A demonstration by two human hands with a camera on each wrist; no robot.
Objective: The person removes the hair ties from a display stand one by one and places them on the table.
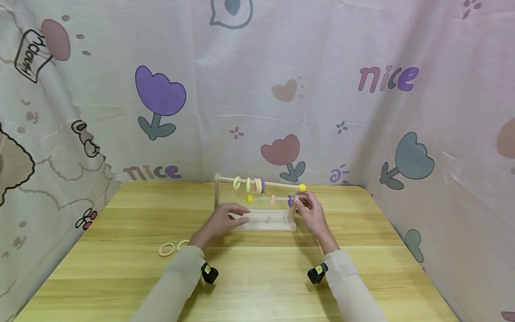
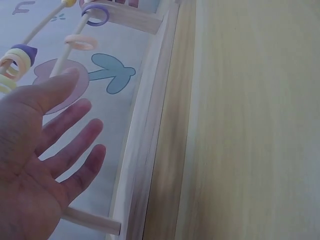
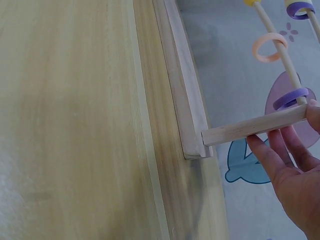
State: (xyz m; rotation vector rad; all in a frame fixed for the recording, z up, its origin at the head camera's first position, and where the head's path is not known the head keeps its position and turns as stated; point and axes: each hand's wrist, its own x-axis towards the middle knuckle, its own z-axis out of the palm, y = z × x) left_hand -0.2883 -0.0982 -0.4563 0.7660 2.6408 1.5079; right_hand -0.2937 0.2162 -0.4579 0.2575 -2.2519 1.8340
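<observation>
Wooden table (image 1: pixel 120 268), left hand (image 1: pixel 221 220) grip spread over rack base (image 1: pixel 265 221), right hand (image 1: pixel 311 212) fingers touching post (image 3: pixel 255 128)

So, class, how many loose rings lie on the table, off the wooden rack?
2: a cream ring and a yellowish ring, touching, just left of the left sleeve. The arm may hide others.
</observation>
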